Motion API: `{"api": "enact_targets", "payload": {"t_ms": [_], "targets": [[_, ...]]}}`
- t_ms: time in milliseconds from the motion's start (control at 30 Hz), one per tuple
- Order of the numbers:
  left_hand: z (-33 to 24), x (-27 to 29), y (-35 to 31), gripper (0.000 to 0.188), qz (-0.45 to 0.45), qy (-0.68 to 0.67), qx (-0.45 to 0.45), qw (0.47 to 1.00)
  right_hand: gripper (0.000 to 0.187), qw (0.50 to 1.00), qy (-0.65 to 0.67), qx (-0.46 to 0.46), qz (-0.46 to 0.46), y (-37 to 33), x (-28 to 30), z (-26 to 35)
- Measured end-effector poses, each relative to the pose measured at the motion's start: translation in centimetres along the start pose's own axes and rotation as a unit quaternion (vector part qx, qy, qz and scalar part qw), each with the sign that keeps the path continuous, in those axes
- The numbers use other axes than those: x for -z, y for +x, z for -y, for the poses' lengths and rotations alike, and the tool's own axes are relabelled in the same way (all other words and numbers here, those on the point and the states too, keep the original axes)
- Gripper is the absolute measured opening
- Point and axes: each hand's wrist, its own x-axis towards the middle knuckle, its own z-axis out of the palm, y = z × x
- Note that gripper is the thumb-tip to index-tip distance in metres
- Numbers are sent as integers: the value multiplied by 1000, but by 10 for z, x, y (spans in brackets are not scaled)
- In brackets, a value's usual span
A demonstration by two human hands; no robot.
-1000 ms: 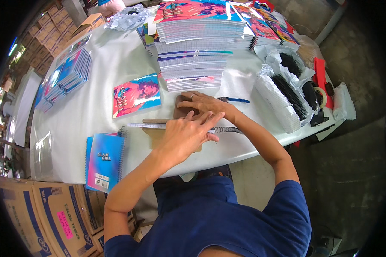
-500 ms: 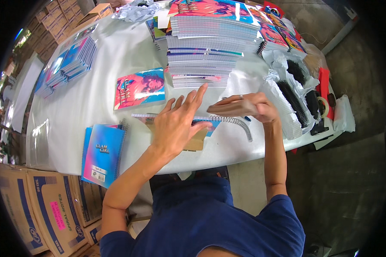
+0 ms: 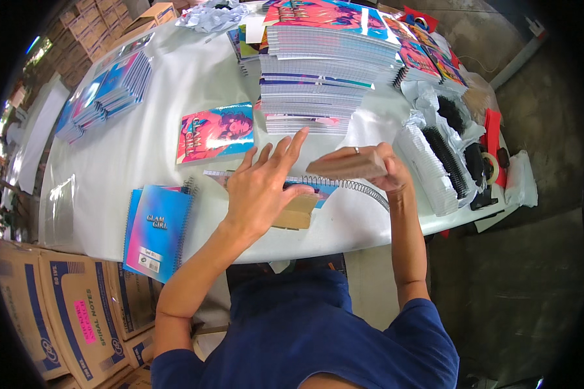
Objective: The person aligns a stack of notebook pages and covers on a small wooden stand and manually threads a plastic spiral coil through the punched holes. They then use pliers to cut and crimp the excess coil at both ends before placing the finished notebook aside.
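Note:
My left hand lies with stretched fingers over a notebook, which it mostly covers. A metal spiral coil sits along the notebook's far edge at the right, its loose end curving toward me. A brown cardboard piece lies by my left thumb, at the notebook's near side. In my right hand is a flat brown block, held just above the coil; whether it touches the coil I cannot tell. A pink and blue notebook cover lies beyond my left hand.
Tall stacked notebooks stand ahead. Finished blue spiral notebooks lie near left, with another pile at far left. Black coils lie in white wrapping at right, beside a tape roll. Cartons stand below the table's left edge.
The coil has shifted left along the notebook's edge, and its loose end is less bent. My right hand has moved slightly with the block; my left hand stays over the notebook.

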Motion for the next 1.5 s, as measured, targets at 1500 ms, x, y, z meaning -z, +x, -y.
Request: {"api": "enact_targets", "payload": {"t_ms": [1500], "targets": [[77, 39, -29, 116, -68, -258, 175, 948, 43, 944, -312, -106, -11, 98, -22, -39]]}}
